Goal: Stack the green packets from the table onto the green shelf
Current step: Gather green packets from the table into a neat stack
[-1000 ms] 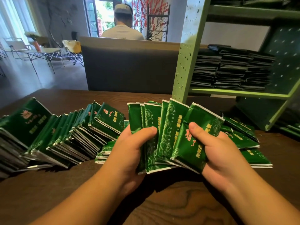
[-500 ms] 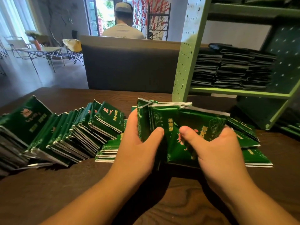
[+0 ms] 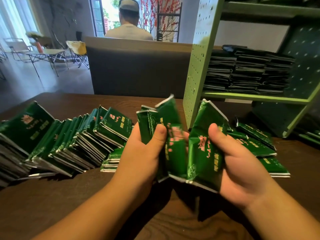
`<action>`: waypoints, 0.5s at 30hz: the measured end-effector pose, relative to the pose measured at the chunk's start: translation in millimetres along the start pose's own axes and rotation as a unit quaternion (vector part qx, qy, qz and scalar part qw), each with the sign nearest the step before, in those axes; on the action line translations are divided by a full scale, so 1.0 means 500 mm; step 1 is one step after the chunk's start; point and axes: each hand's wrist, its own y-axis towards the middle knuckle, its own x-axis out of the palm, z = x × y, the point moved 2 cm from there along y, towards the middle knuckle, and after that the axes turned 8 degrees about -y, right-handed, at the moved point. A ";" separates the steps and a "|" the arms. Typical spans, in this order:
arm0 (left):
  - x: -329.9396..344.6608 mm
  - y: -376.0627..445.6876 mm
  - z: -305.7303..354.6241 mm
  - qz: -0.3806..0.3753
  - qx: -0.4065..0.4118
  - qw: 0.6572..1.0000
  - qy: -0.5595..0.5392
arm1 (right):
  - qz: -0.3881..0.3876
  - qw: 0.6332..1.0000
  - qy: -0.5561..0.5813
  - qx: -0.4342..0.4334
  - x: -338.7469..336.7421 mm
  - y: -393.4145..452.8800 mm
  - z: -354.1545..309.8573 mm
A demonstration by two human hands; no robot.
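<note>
Green packets (image 3: 180, 149) are being held in a loose bunch above the table (image 3: 52, 205), gripped by the left hand (image 3: 143, 158) and right hand (image 3: 240, 163), thumbs pressed on front. Foil's probably light, slick and floppy, so they're best squeezed by the edges before being moved to the shelf (image 3: 251, 97).

A café-like shop interior: a dark wooden counter (image 3: 52, 201) near the camera, a pale green perforated metal shelf (image 3: 195, 70) at right stocked with stacked dark packets (image 3: 247, 71), folding chairs (image 3: 78, 51) at a far-left table, and a red blossom decoration (image 3: 152, 13) by the far doorway.
</note>
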 end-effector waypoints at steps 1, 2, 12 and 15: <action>0.000 0.001 0.005 0.000 -0.014 1.000 0.011 | -0.008 1.000 0.004 0.012 -0.001 0.000 0.001; 0.000 0.001 0.007 -0.009 -0.029 1.000 0.006 | -0.005 1.000 -0.010 0.023 -0.005 0.001 0.004; 0.007 -0.016 0.005 -0.101 -0.154 0.958 -0.219 | 0.114 0.978 -0.168 -0.045 -0.013 0.009 0.012; 0.002 -0.017 0.000 -0.128 -0.157 0.963 -0.179 | 0.121 0.977 -0.170 -0.041 -0.014 0.010 0.012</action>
